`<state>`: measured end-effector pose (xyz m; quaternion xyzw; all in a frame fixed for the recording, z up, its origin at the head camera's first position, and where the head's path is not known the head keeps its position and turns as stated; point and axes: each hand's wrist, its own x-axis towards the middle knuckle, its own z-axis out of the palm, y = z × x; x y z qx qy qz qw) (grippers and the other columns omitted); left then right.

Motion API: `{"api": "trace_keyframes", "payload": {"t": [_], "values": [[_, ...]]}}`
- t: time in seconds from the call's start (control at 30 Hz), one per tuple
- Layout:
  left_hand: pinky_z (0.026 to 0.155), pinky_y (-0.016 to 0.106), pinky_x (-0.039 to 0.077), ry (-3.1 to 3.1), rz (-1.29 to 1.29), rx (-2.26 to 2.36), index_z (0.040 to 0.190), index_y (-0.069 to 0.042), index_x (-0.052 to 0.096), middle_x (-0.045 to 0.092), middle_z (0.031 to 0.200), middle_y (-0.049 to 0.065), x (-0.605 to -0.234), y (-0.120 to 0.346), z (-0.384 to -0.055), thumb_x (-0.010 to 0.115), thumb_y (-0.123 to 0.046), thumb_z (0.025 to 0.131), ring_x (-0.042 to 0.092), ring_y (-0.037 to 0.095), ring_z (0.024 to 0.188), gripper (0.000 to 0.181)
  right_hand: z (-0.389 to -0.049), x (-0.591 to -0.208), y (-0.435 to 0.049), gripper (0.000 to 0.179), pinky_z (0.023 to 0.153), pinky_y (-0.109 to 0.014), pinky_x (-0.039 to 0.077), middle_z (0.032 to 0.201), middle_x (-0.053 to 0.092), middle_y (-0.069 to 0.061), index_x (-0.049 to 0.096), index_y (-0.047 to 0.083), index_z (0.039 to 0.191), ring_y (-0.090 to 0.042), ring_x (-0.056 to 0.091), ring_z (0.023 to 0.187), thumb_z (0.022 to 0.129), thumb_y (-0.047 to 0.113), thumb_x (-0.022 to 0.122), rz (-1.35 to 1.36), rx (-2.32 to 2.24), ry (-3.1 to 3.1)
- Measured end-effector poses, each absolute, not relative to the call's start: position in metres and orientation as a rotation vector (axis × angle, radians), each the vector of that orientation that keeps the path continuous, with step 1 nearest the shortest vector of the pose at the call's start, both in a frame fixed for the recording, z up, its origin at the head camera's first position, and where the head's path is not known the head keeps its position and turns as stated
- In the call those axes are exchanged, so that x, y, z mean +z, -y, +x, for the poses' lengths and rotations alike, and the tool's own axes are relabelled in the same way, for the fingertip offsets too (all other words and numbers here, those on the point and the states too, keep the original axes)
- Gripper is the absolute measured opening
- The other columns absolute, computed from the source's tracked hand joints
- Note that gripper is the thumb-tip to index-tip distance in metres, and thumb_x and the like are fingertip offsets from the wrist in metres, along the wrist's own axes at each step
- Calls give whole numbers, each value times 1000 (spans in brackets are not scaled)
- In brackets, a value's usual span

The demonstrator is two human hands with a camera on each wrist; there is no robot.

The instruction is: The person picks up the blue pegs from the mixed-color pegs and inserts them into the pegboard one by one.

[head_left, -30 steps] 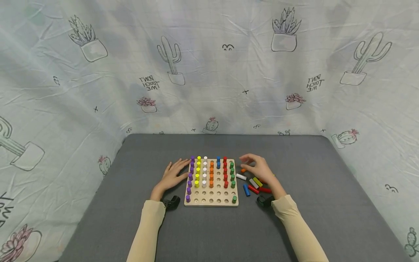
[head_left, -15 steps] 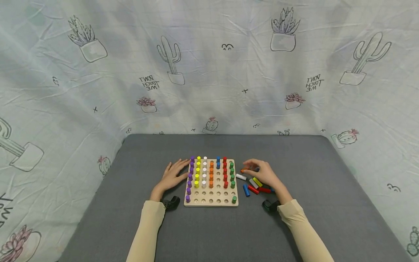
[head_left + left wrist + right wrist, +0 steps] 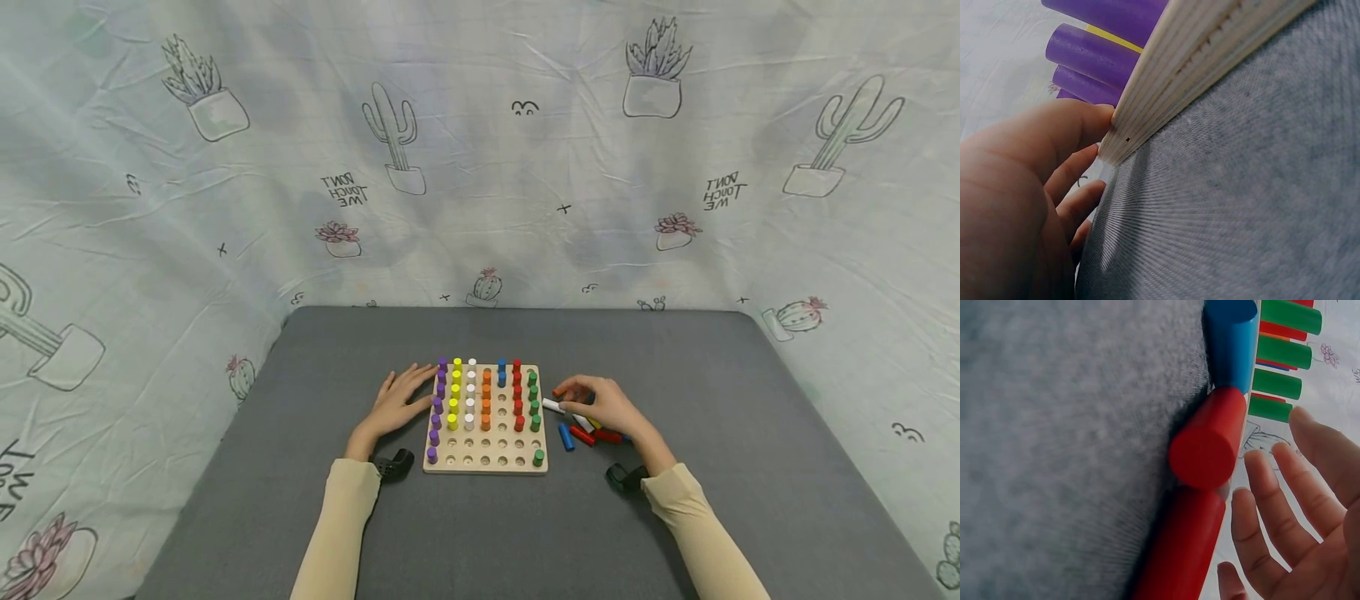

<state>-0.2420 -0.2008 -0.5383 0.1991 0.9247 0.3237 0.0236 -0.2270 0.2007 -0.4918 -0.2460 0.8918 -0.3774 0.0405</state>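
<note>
A square wooden pegboard (image 3: 493,451) lies on the table with rows of coloured pegs standing in its holes. My left hand (image 3: 393,408) lies along the board's left side, fingers stretched out, with the thumb (image 3: 1072,128) at the board's edge beside the purple pegs (image 3: 1094,56). Over the loose pegs to the board's right is my right hand (image 3: 603,406); its fingers are spread and loosely bent, nothing between them. The fingertips are right above a white peg (image 3: 552,405). Loose red pegs (image 3: 1210,444) and a blue peg (image 3: 1232,344) lie just below this hand.
Grey cloth covers the table (image 3: 480,533). An orange peg (image 3: 556,392) shows past the right fingertips, and the right hand partly hides other loose pegs. A patterned curtain (image 3: 480,167) hangs behind the table's far edge.
My right hand has come nearer to me and slightly right, from beside the board's far corner to over the white and grey pegs. The left hand stays in place.
</note>
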Motion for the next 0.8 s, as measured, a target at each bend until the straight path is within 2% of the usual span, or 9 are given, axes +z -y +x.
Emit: {"api": "trace_keyframes", "payload": {"t": [0.23, 0.53, 0.8], "values": [[113, 51, -5, -2867, 613, 993, 145, -24, 33, 30, 151, 5, -537, 200, -241, 51, -43, 93, 14, 26, 143, 59, -222, -493, -203, 23, 59, -23, 46, 81, 64, 8, 67, 13, 102, -6, 57, 69, 83, 27, 70, -788, -1096, -2702], [113, 52, -5, -2873, 621, 990, 145, -23, 33, 30, 151, 5, -537, 200, -241, 51, -42, 93, 14, 27, 142, 58, -214, -491, -202, 25, 54, -22, 46, 85, 64, 7, 68, 12, 104, -6, 56, 69, 82, 25, 71, -819, -1089, -2700], [113, 52, -5, -2875, 619, 985, 145, -23, 33, 30, 151, 5, -537, 200, -241, 50, -43, 93, 15, 27, 142, 59, -208, -492, -202, 25, 56, -21, 44, 84, 63, 10, 68, 13, 103, -5, 52, 66, 82, 26, 71, -858, -1031, -2724]]}}
